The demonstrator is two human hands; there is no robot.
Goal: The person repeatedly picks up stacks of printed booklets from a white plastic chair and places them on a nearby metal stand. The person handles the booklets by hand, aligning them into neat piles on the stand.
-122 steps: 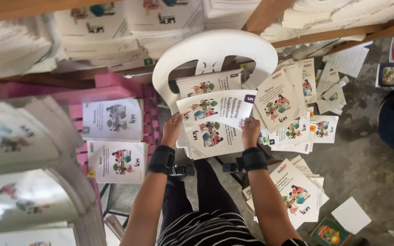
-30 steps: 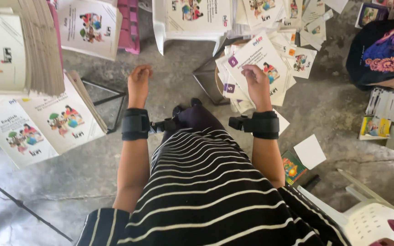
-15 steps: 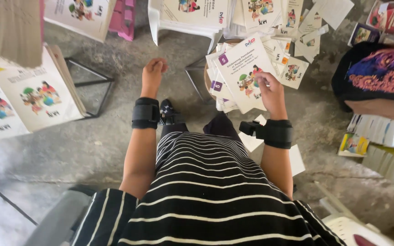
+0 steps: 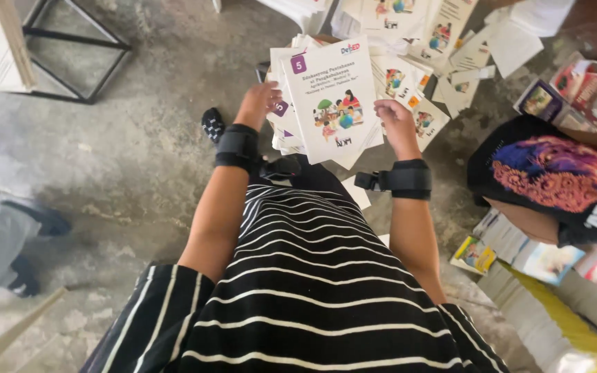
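Both hands hold a stack of white booklets (image 4: 336,97) between them, the left hand (image 4: 258,103) gripping its left edge and the right hand (image 4: 395,124) its right. More loose booklets (image 4: 443,41) lie scattered on the floor (image 4: 146,138) just beyond the hands.

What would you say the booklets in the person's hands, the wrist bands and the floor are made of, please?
Booklets: paper, with smooth white covers that bend a little and colour printing.
Wrist bands: probably black fabric or padded synthetic strapping, matt, wrapped snug round each wrist; the exact material cannot be told.
Floor: apparently bare concrete, grey, rough and stained.
The left hand and right hand grip the stack's edges.
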